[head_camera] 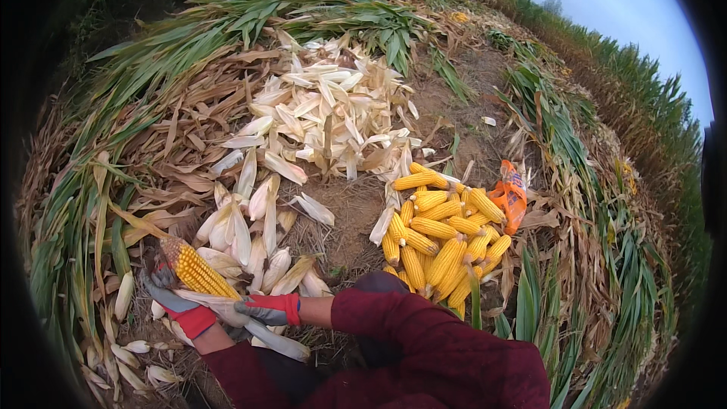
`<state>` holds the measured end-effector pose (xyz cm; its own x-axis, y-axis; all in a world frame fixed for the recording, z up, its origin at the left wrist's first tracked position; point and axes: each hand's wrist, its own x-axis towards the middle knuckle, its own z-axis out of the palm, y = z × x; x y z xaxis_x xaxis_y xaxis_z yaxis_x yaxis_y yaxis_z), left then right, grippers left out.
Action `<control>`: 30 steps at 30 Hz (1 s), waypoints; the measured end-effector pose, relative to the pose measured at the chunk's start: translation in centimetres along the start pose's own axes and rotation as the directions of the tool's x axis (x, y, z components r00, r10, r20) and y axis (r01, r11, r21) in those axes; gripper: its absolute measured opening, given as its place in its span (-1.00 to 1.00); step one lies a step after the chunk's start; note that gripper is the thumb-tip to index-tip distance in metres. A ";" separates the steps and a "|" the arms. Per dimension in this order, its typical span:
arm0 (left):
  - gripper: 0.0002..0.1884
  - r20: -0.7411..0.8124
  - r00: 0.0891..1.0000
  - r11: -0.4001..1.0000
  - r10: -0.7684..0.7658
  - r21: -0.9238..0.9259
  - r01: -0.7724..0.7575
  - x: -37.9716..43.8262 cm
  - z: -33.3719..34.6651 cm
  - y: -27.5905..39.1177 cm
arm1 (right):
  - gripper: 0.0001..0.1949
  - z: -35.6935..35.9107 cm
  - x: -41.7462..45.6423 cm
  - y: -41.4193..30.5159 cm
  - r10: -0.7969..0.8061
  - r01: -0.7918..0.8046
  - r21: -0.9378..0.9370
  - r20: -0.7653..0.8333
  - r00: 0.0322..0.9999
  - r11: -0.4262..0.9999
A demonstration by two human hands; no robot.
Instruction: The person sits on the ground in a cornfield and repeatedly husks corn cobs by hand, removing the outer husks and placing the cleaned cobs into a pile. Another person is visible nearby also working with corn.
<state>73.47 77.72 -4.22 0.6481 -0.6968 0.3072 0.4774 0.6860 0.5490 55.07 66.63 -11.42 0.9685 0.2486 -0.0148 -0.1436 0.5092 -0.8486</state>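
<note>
At the lower left, my left hand, in a grey and red work glove, holds an ear of corn from below. The ear is bare on its upper side, with yellow kernels showing and dark silk at its far tip. My right hand, gloved alike, grips the pale husk near the ear's base. Unhusked ears lie just beyond my hands, and more small husked-over ears lie at the lower left. Right of my knee is a pile of bare yellow corn cobs.
A heap of stripped pale husks lies ahead on the soil. An orange plastic bag bearing writing touches the cob pile's right side. Cut green corn stalks and dry leaves line both sides. Standing plants rise at the far right.
</note>
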 end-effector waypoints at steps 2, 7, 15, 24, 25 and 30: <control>-0.65 -0.703 0.633 0.942 0.326 0.183 -0.282 1.4 5.2 -2.2 | -0.38 -1.6 -0.3 -0.1 0.122 -0.176 -0.537 -0.134 0.983 0.825; -0.55 -0.723 0.538 0.897 0.434 0.406 -0.178 2.8 8.7 -3.3 | -0.34 -1.1 -1.0 -6.9 -0.374 0.297 -0.230 -0.506 0.777 0.927; -0.51 -0.461 0.868 0.878 0.183 0.475 0.066 2.4 10.0 -13.4 | -0.51 -6.8 -1.0 -7.4 -0.424 0.283 -0.318 -0.725 0.542 0.905; -0.56 -0.061 0.953 0.551 -0.295 0.804 0.222 -5.8 12.4 -12.4 | -0.54 -21.8 -10.3 -13.5 -0.150 0.612 0.098 -0.928 0.341 0.785; -0.57 -0.083 0.944 0.498 -0.319 0.833 0.242 -6.0 12.0 -12.8 | -0.55 -22.4 -11.0 -13.4 -0.237 0.613 -0.015 -0.929 0.284 0.790; -0.72 -0.080 0.725 0.480 -0.684 0.699 0.531 -2.9 10.6 -12.0 | -0.49 -21.7 -13.6 -16.0 -0.446 0.672 -0.241 -0.883 0.148 0.701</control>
<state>59.59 69.26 -3.45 0.1906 -0.9577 -0.2157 0.1582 -0.1869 0.9696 48.65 37.25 -9.06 0.3872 -0.9175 -0.0909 0.5990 0.3253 -0.7317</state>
